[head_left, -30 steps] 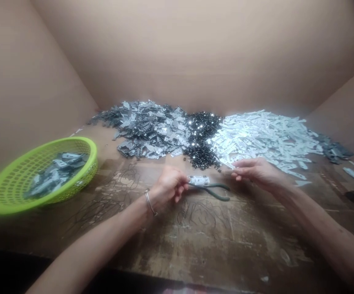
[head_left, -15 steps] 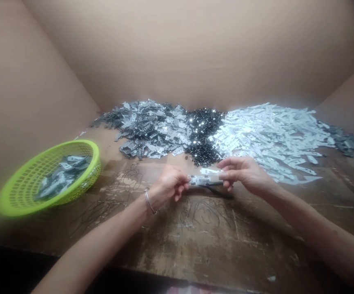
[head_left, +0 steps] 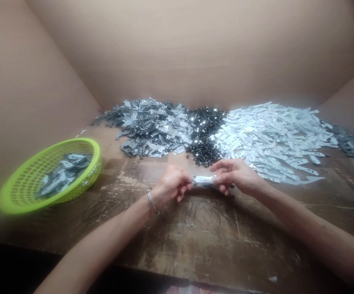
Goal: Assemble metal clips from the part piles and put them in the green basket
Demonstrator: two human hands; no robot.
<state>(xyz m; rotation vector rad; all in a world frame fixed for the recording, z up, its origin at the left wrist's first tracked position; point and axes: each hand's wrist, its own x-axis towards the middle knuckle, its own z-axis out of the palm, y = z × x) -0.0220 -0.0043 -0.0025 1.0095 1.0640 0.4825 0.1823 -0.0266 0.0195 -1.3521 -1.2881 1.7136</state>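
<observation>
Between my two hands, just above the worn tabletop, is a narrow silvery metal piece (head_left: 203, 180), with a pale long strip lying along its top. My left hand (head_left: 176, 182), a bangle on its wrist, is closed in a pinch on the left end. The fingers of my right hand (head_left: 232, 174) pinch the right end, where the pale strip sits. Fingertips cover both ends. Behind them lies a pile of small dark shiny parts (head_left: 205, 153). A heap of pale long metal strips (head_left: 274, 139) spreads to the right, and grey metal plates (head_left: 155, 130) are heaped to the left.
A yellow-green mesh basket (head_left: 94, 152) stands at the left, holding several metal pieces. Cardboard walls (head_left: 177, 49) enclose the back and sides. Dark grey pieces (head_left: 350, 141) lie at the far right. The wooden table (head_left: 177, 245) has a front edge near me.
My right hand has moved slightly left and down toward my left hand. The pale strip, earlier held raised above the metal piece, now lies down along it.
</observation>
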